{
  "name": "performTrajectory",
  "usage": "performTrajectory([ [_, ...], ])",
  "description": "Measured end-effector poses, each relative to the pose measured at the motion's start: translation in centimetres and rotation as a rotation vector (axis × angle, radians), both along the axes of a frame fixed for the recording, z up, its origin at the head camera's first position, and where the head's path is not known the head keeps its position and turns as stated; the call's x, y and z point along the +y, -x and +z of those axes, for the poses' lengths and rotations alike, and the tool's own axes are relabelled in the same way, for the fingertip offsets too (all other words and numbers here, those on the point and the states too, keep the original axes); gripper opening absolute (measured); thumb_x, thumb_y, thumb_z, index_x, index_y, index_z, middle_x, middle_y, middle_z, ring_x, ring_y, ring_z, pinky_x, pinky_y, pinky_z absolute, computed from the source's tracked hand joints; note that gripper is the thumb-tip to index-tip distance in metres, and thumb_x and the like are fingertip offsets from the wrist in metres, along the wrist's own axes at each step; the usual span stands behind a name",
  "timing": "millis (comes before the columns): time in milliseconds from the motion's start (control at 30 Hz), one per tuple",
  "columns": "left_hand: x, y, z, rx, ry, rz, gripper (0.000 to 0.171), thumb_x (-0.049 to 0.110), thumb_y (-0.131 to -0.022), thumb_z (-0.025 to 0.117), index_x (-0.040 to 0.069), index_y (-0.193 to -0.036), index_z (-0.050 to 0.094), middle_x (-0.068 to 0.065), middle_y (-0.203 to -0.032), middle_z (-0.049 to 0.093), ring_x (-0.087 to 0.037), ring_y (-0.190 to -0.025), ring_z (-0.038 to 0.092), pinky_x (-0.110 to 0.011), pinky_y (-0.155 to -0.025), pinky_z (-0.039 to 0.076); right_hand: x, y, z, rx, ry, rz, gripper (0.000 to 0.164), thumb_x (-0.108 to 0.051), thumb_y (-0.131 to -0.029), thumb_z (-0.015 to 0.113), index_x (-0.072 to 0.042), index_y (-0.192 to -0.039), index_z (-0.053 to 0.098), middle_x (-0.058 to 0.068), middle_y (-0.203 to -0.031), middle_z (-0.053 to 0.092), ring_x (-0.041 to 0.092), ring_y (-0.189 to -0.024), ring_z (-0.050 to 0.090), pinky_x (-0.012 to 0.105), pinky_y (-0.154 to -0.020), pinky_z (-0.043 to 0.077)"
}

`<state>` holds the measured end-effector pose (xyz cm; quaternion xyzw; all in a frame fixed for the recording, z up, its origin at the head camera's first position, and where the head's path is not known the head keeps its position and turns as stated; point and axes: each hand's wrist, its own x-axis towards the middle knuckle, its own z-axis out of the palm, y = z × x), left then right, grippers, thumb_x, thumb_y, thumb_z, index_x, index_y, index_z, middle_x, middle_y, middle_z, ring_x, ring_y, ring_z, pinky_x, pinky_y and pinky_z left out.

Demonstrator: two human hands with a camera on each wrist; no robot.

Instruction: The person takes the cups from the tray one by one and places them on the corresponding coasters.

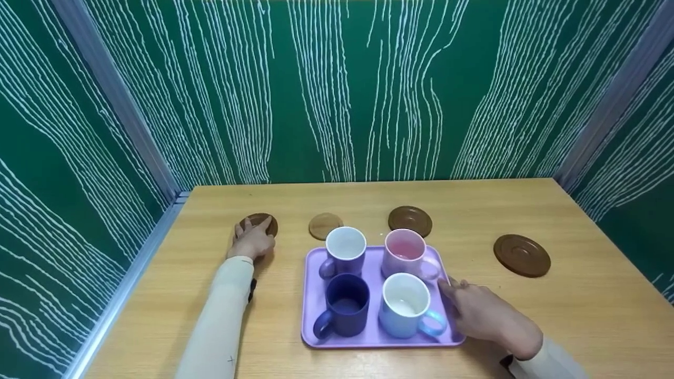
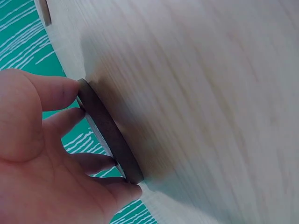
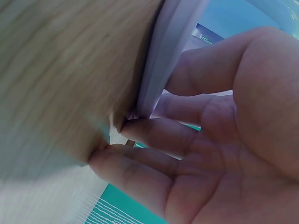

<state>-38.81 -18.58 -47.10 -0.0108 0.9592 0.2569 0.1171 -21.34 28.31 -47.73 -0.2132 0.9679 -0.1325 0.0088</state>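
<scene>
My left hand (image 1: 250, 244) holds a brown round coaster (image 2: 111, 133) at the table's left; the left wrist view shows thumb and fingertips at opposite parts of its edge, with the coaster tilted close over the wood. At the right side of a purple tray (image 1: 379, 341), my right hand (image 1: 487, 313) grips the rim, its thumb over the edge and its lower fingertips down at the table. On the tray stand a purple mug with a white inside (image 1: 346, 245), a pink mug (image 1: 394, 260), a dark blue mug (image 1: 354, 325) and a light blue mug (image 1: 403, 322).
Behind the tray lie a lighter wooden coaster (image 1: 322, 227) and a dark brown coaster (image 1: 409, 218). Another dark brown coaster (image 1: 521, 255) is at the right of the wooden table (image 1: 568, 310). Green walls (image 1: 363, 105) with white lines enclose the back and sides.
</scene>
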Motion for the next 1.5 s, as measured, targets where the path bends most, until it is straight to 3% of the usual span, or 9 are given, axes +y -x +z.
performTrajectory([
  [233, -0.7, -0.4, 0.6, 0.019, 0.008, -0.004, 0.064, 0.037, -0.107, 0.043, 0.019, -0.166, 0.025, -0.035, -0.167, -0.002, -0.057, -0.152, -0.009, -0.075, -0.119, 0.002, -0.1, 0.2, -0.1, -0.005, -0.001, 0.011, 0.051, -0.004, -0.084, 0.072, 0.001, -0.134, 0.063, 0.032, -0.127, 0.065, 0.052, -0.106, 0.066, 0.065, -0.085, 0.056],
  [567, -0.3, -1.2, 3.4, 0.224, -0.035, 0.028, 0.061, 0.033, -0.106, 0.047, 0.011, -0.162, 0.035, -0.029, -0.165, 0.026, -0.054, -0.151, 0.020, -0.076, -0.118, 0.013, 0.0, 0.3, -0.3, 0.024, -0.021, 0.020, 0.055, -0.003, -0.081, 0.069, 0.003, -0.135, 0.062, 0.034, -0.136, 0.060, 0.053, -0.103, 0.067, 0.065, -0.083, 0.056],
  [767, 0.8, -2.8, 5.3, 0.298, -0.059, 0.040, 0.057, 0.028, -0.106, 0.050, 0.009, -0.159, 0.040, -0.022, -0.162, 0.038, -0.045, -0.149, 0.034, -0.064, -0.121, 0.025, 0.1, 0.3, -0.4, -0.002, -0.038, 0.002, 0.060, -0.005, -0.079, 0.070, 0.002, -0.138, 0.061, 0.033, -0.138, 0.059, 0.053, -0.105, 0.066, 0.066, -0.086, 0.055],
  [967, 2.5, -5.6, 6.3, 0.407, -0.070, -0.029, 0.053, 0.024, -0.106, 0.052, 0.006, -0.155, 0.046, -0.020, -0.155, 0.049, -0.038, -0.145, 0.044, -0.054, -0.119, 0.035, 0.0, 0.2, -0.3, 0.003, -0.032, 0.008, 0.055, -0.004, -0.081, 0.071, 0.001, -0.135, 0.062, 0.030, -0.128, 0.066, 0.045, -0.097, 0.068, 0.062, -0.081, 0.057],
  [1133, 4.1, -8.6, 5.7, 0.460, -0.047, -0.097, 0.051, 0.021, -0.103, 0.059, 0.007, -0.151, 0.051, -0.023, -0.151, 0.052, -0.038, -0.141, 0.049, -0.053, -0.117, 0.039, 0.0, 0.3, -0.1, -0.005, -0.029, 0.016, 0.056, -0.006, -0.083, 0.070, 0.003, -0.138, 0.060, 0.031, -0.132, 0.063, 0.049, -0.101, 0.067, 0.064, -0.085, 0.056],
  [1367, 6.1, -11.6, 2.9, 0.504, 0.023, -0.193, 0.048, 0.019, -0.099, 0.066, 0.005, -0.144, 0.059, -0.032, -0.141, 0.057, -0.048, -0.129, 0.057, -0.059, -0.110, 0.045, 0.1, 0.4, 0.0, 0.006, -0.030, 0.019, 0.051, -0.005, -0.082, 0.071, 0.000, -0.133, 0.063, 0.028, -0.128, 0.066, 0.041, -0.090, 0.068, 0.059, -0.073, 0.058],
  [1500, 6.9, -13.0, 1.8, 0.404, 0.045, -0.212, 0.048, 0.021, -0.100, 0.064, 0.006, -0.145, 0.058, -0.034, -0.143, 0.053, -0.053, -0.132, 0.051, -0.070, -0.109, 0.039, 0.2, 0.4, -0.1, 0.019, -0.023, 0.028, 0.049, -0.005, -0.081, 0.072, 0.000, -0.129, 0.064, 0.026, -0.124, 0.068, 0.037, -0.088, 0.067, 0.058, -0.072, 0.057],
])
